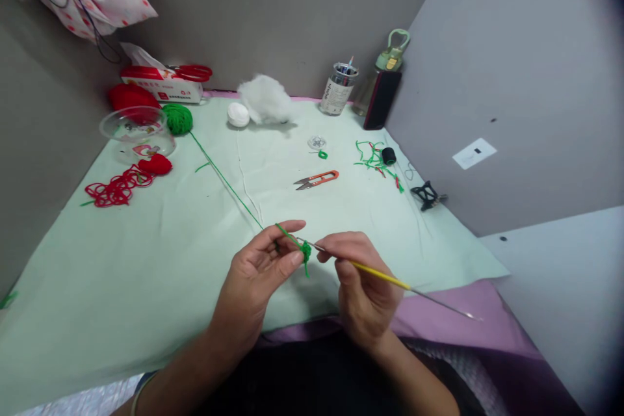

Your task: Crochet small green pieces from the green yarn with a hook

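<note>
My left hand (pixel 260 266) pinches a small green crochet piece (pixel 305 251) between thumb and fingers, with a short tail hanging below it. Green yarn (pixel 225 183) runs over the left fingers and back to a green yarn ball (pixel 178 119). In my right hand (pixel 363 279) is a crochet hook (pixel 383 275) with a yellow handle and metal ends, gripped like a pen. Its near tip touches the green piece; whether a loop lies on it is too small to tell. The other metal end points out to the lower right.
Thread snips (pixel 316 179) lie beyond my hands. Red yarn (pixel 121 185), a clear plastic tub (pixel 134 136) and a tissue box (pixel 163 86) are at left. White stuffing (pixel 266 99) and a white yarn ball (pixel 238 115) sit behind. Yarn scraps (pixel 375 157), a can (pixel 338 91) and a phone (pixel 383 101) are at right.
</note>
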The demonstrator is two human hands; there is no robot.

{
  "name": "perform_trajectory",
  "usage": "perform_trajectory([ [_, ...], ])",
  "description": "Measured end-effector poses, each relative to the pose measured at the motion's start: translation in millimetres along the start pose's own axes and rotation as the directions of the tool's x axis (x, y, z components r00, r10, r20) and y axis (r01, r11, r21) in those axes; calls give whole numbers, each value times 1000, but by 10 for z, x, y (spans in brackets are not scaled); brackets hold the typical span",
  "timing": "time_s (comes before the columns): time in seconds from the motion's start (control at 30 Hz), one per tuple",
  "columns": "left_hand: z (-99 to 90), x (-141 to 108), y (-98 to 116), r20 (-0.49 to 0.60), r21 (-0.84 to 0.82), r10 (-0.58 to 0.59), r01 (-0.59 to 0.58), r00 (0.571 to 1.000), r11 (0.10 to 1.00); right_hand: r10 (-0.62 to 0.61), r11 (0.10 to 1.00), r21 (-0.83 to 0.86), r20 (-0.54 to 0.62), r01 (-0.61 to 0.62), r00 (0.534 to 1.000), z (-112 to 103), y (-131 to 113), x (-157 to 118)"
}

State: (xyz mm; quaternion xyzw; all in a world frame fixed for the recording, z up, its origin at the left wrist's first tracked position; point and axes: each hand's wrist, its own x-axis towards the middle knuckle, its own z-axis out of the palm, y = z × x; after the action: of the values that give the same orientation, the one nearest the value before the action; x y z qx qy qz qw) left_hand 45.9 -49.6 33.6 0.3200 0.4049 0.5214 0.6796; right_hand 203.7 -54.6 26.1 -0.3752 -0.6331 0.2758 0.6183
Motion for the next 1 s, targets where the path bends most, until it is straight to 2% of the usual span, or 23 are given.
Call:
perform_trajectory([
  [0.23, 21, 2, 31, 13, -98, -52, 53, 999, 994, 10, 1000, 20, 97, -12, 995, 20, 3, -7],
  [0.53, 30, 19, 125, 66, -99, -91, 97, 994, 990, 38, 999, -34, 85, -35, 996, 7, -21, 32],
  [0.73, 81, 22, 213, 101, -142, -183, 196, 978, 970, 118, 982, 141, 56, -125, 991, 10, -23, 62],
  [0.87, 43, 21, 150, 91, -122, -140, 150, 986, 981, 158, 960, 219, 88, -174, 984, -8, -37, 95],
  [0.93, 20, 12, 103, 58, -62, -92, 96, 994, 993, 119, 983, 128, 109, -132, 987, -13, -69, 108],
  [1.0, 11, -12, 71, -8, 28, -20, 21, 1000, 999, -7, 995, -99, 125, 20, 992, -3, -103, 111],
])
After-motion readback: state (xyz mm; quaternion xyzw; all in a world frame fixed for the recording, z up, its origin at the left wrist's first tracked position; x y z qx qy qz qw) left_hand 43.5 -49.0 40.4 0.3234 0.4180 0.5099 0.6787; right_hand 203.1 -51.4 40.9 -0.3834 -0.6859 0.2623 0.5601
